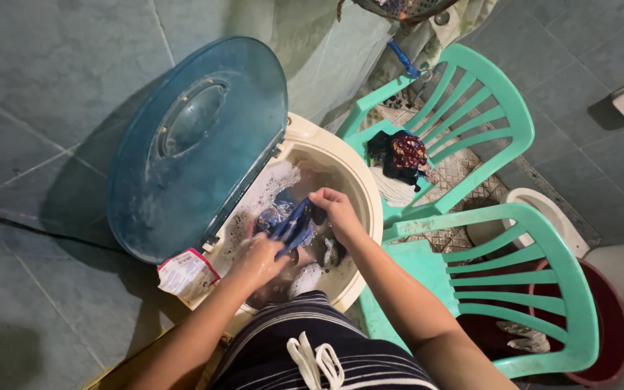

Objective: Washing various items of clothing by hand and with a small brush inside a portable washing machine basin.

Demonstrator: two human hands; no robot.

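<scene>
Grey tiled floor [30, 115] w/ cream washer tub [359, 173], 2 green plastic chairs [471, 108], red bucket [612, 325].

Bare forearms, no sleeves, dark garment with thin white stripes, white drawstring knotted at waist

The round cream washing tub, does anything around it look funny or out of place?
A torn-open red and white sachet lies on the round cream washing tub's rim, beside the left hand. Nothing has spilled; suds stay inside.

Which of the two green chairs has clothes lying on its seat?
The farther green chair, up beside the washing tub: a dark bundle of clothes lies on its seat. The nearer chair, by the person's arm, has a bare seat.
</scene>
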